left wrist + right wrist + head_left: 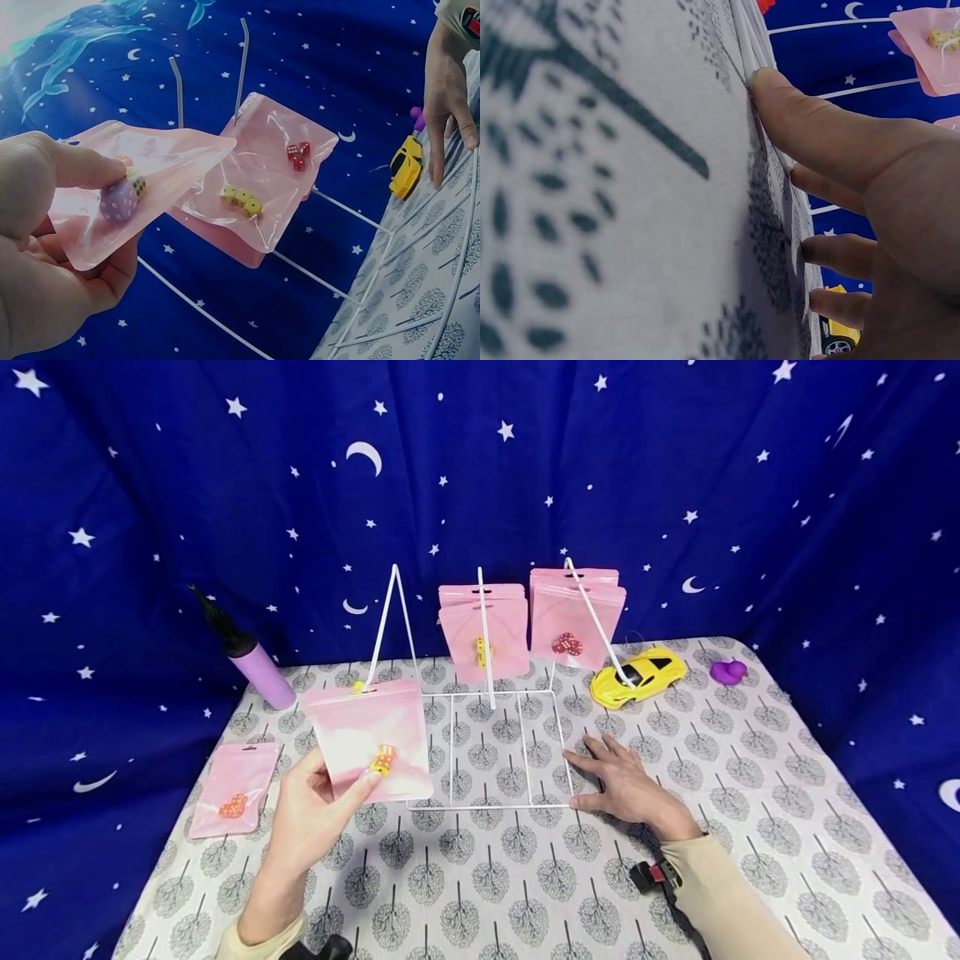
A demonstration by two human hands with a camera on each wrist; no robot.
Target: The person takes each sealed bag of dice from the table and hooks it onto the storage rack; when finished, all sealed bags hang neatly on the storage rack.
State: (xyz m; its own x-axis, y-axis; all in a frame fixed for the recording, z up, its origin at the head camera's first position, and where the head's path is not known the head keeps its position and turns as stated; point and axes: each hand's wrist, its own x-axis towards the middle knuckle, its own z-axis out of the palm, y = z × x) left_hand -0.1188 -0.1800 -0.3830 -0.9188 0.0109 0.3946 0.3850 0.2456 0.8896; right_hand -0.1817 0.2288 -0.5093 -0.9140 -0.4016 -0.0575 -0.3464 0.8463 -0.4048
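My left hand [300, 814] pinches a pink zip bag [341, 727] between thumb and fingers, and dice [385, 755] show through its clear front. In the left wrist view, a purple die [118, 202] shows beside the thumb. The bag's top edge overlaps the front end of the left prong [382, 625] of a white wire rack [487, 807]. My right hand [626, 783] rests on the tablecloth with fingers spread, thumb and index fingertip right at the rack's right side. Pink bags of yellow dice [457, 622] hang on the middle prong, bags of red dice [600, 618] on the right one.
Another pink bag [247, 772] with orange dice lies flat at the left. A purple hand pump [262, 672] stands behind it. Right of the rack are a yellow toy car [648, 672] and a small purple duck [727, 672]. A blue starry curtain [480, 485] hangs behind the table.
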